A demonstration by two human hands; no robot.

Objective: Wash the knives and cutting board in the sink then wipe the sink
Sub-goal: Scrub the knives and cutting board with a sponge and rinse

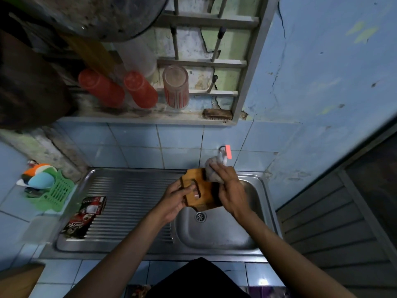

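A small wooden cutting board [198,190] with a handle slot is held tilted over the steel sink basin [217,229]. My left hand [175,197] grips the board at its left edge, fingers through the slot. My right hand [228,191] holds a grey sponge or cloth [211,171] against the board's upper right part, just below the wall tap [224,152]. No knife shows in view.
The ribbed drainboard [129,201] lies left of the basin with a red and black packet [86,214] on it. A green basket [57,193] with colourful items stands at far left. Cups [140,89] stand upside down on the shelf above. The drain [200,216] is open.
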